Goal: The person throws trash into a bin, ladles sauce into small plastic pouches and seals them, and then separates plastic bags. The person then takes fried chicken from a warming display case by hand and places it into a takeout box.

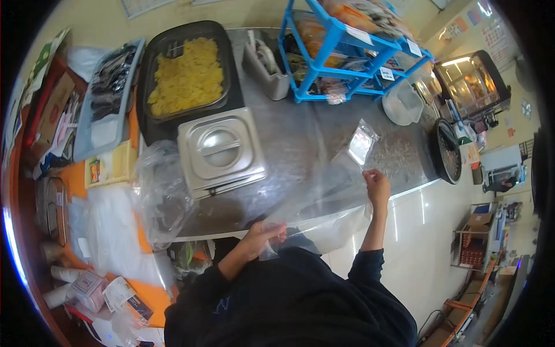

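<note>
A clear plastic bag (312, 202) is stretched between my two hands over the front edge of the metal table. My left hand (263, 238) grips one end of it close to my body, fingers closed. Farther right, my right hand (377, 188) pinches the bag's other side. Just beyond my right fingertips a small silvery packet (362, 144) lies on the table; whether it touches the bag I cannot tell. Left of the bag sits a steel container with a handled lid (221, 147).
At the back left is a black tray of yellow food (188, 75). A grey utensil holder (265, 69) and a blue rack (332, 63) of bagged goods stand behind. A white tub (403, 104) and a black pan (447, 150) are at right. Plastic bags (113, 231) cover the left side.
</note>
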The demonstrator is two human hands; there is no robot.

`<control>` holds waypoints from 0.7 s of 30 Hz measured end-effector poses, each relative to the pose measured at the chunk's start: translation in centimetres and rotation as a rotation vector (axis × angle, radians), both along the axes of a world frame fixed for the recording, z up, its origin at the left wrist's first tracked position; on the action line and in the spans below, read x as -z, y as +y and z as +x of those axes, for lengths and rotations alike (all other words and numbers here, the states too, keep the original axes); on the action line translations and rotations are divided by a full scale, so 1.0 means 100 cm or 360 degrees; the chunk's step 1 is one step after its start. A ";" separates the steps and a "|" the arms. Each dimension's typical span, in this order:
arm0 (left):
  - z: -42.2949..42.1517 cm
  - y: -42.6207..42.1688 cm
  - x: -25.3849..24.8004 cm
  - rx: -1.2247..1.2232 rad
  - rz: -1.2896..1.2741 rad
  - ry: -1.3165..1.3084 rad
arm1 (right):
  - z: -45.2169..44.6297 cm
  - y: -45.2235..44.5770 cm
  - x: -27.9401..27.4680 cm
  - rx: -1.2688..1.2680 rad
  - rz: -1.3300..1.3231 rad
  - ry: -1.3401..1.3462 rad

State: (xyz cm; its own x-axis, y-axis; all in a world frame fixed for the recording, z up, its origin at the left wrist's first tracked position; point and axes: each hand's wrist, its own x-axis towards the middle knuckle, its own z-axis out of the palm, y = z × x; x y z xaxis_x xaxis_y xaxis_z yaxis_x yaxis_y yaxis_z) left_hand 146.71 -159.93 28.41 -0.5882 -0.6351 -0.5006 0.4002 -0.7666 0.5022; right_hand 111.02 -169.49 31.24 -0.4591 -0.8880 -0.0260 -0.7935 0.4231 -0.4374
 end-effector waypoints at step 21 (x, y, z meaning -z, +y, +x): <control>-0.026 0.029 -0.033 -0.0245 -0.0190 -0.0550 | -0.077 -0.137 0.158 -0.0261 -0.0669 -0.0341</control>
